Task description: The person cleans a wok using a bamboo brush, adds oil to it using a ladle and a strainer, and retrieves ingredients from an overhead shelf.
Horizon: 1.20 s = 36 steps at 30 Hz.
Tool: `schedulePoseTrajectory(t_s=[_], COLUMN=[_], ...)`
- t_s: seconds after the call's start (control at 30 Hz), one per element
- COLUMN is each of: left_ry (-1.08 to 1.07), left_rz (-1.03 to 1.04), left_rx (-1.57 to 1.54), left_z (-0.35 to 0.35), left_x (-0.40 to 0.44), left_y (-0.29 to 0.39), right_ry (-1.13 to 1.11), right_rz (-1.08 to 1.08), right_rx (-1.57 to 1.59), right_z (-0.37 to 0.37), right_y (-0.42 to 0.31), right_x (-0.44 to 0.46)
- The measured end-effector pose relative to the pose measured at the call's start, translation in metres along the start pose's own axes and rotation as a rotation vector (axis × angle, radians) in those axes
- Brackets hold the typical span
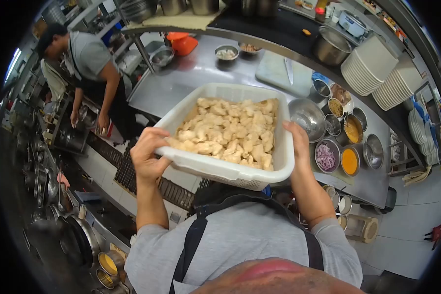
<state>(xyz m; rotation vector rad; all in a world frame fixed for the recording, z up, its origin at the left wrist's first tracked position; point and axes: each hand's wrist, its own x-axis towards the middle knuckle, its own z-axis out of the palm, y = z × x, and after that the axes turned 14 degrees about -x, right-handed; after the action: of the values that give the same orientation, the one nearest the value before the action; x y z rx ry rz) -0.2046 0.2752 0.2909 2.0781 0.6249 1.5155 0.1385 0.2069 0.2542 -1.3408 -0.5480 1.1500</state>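
Observation:
A white plastic basket (225,171) is held up in front of my chest, tilted a little toward me. Inside it lies a heap of pale, lumpy battered pieces (230,130); what is under the batter cannot be seen. My left hand (149,152) is wrapped round the basket's left rim near the front corner. On the opposite side my right hand (298,142) grips the right wall, thumb over the rim, with its other fingers hidden. Just past the right side sits a wide steel bowl (306,117) on the counter.
Beyond the basket runs a steel counter (191,66) with a cutting board (274,73) and a knife (288,71). To the right stand bowls of sliced purple onion (325,156) and orange liquid (349,161). A co-worker (90,68) bends at the left. An overhead shelf (259,24) crosses above.

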Motion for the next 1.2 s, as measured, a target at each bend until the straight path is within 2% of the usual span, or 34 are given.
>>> schedulePoseTrajectory(t_s=[0.1, 0.23, 0.33, 0.43, 0.47, 0.5, 0.53, 0.57, 0.6, 0.63, 0.67, 0.73, 0.8, 0.87, 1.03, 1.07, 1.2], left_ry=[0.04, 0.114, 0.147, 0.108, 0.167, 0.173, 0.218, 0.363, 0.371, 0.393, 0.362, 0.258, 0.247, 0.069, -0.003, 0.056, 0.145], left_rz=[0.054, 0.173, 0.39, 0.693, 0.721, 0.759, 0.788, 0.818, 0.77, 0.706, 0.785, 0.717, 0.657, 0.627, 0.574, 0.614, 0.616], left_rx=[0.067, 0.199, 0.251, 0.238, 0.222, 0.138, 0.111, 0.189, 0.113, 0.112, 0.361, 0.188, 0.078, -0.287, -0.315, -0.165, -0.009], left_z=[-0.017, -0.048, -0.065, -0.087, -0.095, -0.1, -0.096, -0.089, -0.084, -0.086, -0.078, -0.065, -0.045, -0.008, 0.028, 0.031, 0.053], left_x=[0.003, 0.016, 0.036, 0.081, 0.099, 0.126, 0.153, 0.181, 0.209, 0.237, 0.256, 0.307, 0.342, 0.362, 0.404, 0.418, 0.445], left_y=[0.053, 0.144, 0.184, 0.202, 0.199, 0.198, 0.2, 0.198, 0.2, 0.196, 0.201, 0.193, 0.192, 0.201, 0.171, 0.162, 0.145], right_ry=[-0.131, -0.339, -0.42, -0.389, -0.382, -0.32, -0.265, -0.137, -0.103, -0.128, -0.155, -0.025, 0.138, 0.267, 0.514, 0.553, 0.605], right_rz=[-0.045, -0.235, -0.427, -0.672, -0.791, -1.081, -0.798, -0.957, -1.005, -1.032, -1.06, -1.074, -1.103, -1.12, -1.111, -1.1, -1.101], right_rx=[0.116, 0.093, 0.131, 0.097, 0.113, -0.194, 0.122, 0.229, 0.048, 0.076, 0.101, 0.085, 0.017, -0.05, -0.161, -0.178, -0.197], right_z=[0.018, 0.049, 0.06, 0.062, 0.064, 0.057, 0.069, 0.073, 0.062, 0.055, 0.048, 0.036, 0.026, 0.015, -0.002, -0.003, -0.022], right_y=[-0.041, -0.118, -0.17, -0.234, -0.256, -0.283, -0.303, -0.321, -0.348, -0.378, -0.405, -0.432, -0.439, -0.444, -0.451, -0.451, -0.438], right_x=[-0.009, -0.052, -0.062, -0.103, -0.089, -0.118, -0.14, -0.139, -0.129, -0.106, -0.083, -0.067, -0.058, -0.046, -0.017, -0.012, 0.023])
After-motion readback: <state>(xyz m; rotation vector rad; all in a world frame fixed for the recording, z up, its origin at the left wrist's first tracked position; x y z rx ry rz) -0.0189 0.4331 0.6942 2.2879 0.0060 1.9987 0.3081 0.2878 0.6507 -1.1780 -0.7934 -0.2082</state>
